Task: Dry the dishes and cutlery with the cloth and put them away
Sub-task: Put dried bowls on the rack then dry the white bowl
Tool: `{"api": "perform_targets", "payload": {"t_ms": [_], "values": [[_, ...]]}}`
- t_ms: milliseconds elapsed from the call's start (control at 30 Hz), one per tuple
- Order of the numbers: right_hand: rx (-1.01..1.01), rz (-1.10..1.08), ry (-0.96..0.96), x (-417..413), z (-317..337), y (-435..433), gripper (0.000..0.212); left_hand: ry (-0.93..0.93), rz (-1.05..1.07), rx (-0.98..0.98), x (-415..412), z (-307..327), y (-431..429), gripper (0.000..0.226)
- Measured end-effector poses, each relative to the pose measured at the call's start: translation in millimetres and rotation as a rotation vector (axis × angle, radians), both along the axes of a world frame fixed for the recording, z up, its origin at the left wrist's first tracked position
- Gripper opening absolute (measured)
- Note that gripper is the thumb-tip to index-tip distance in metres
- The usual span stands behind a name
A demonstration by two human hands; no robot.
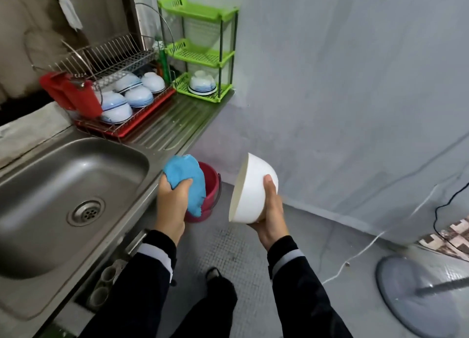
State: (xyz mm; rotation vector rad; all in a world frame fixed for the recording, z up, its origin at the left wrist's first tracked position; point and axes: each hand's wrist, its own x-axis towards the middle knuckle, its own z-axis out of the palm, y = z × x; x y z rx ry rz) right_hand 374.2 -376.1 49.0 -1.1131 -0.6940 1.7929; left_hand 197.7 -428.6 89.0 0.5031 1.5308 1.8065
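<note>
Left hand [172, 202] grips blue cloth [186, 179]; right hand [271, 215] grips white bowl [250, 189]

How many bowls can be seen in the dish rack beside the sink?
5 bowls in the dish rack, all upside down: back left, back right, middle left, middle right, front. The red holder may hide more.

The cloth [186, 182] is coloured light blue, and the bowl [253, 188] plain white. The bucket [212, 188] is coloured deep red. The shelf [200, 55] is bright green, patterned with slots. The racked bowls [138, 95] are white, banded in blue. The sleeves [297, 287] are black, crossed by a grey band.
</note>
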Motion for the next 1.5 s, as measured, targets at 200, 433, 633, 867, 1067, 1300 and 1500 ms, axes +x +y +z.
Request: {"api": "perform_targets", "payload": {"t_ms": [200,433,633,867,1067,1300,1500], "values": [[0.079,0.049,-0.063,-28,-3,110,0.08,-0.017,0.04,-0.016,-25,-5,117,0.036],[0.203,0.142,-0.173,-97,41,260,0.094,0.038,0.14,0.037,-92,28,253,0.035],[0.294,0.212,-0.195,-157,64,339,0.079,0.081,0.198,0.03,-142,41,309,0.037],[0.287,0.282,-0.117,-230,78,392,0.085,0.087,0.246,-0.014,-181,44,341,0.035],[0.338,0.368,-0.14,-273,89,436,0.091,0.108,0.287,-0.024,-205,46,377,0.035],[0.476,0.325,-0.217,-327,119,501,0.102,0.007,0.373,-0.025,-221,48,415,0.036],[0.813,0.222,-0.584,-352,120,541,0.104,0.003,0.431,-0.052,-240,44,445,0.034]]}}
